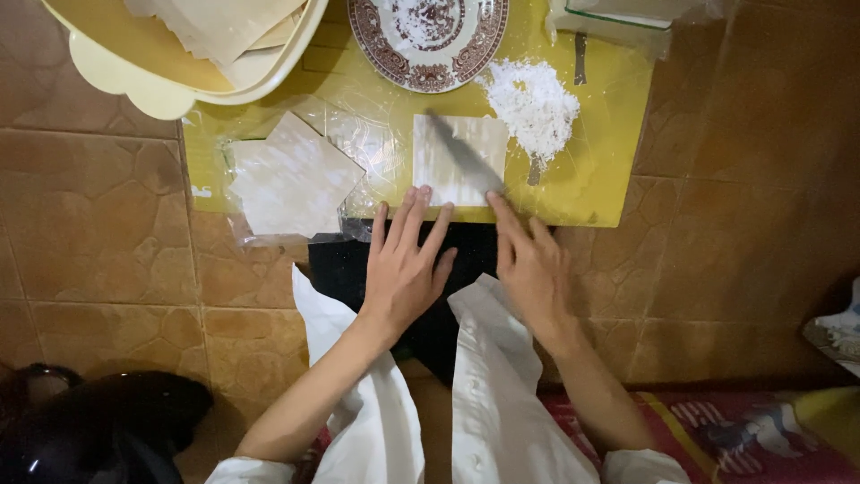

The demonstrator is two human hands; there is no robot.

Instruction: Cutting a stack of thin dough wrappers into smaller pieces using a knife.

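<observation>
A pale square pastry sheet [443,152] lies on a yellow mat [600,134] on the tiled floor. My left hand [403,269] rests flat with fingers spread, its fingertips touching the sheet's near edge. My right hand [533,264] grips a knife [466,157]. The index finger lies along it, and the blurred blade runs diagonally across the sheet. The handle is hidden under the hand.
A stack of pastry sheets [291,175] on clear plastic lies left of the square. A cream tray [170,85] holding more sheets, a patterned plate [475,45] and a pile of white flour [533,103] sit beyond. A dark pot [98,430] stands at bottom left.
</observation>
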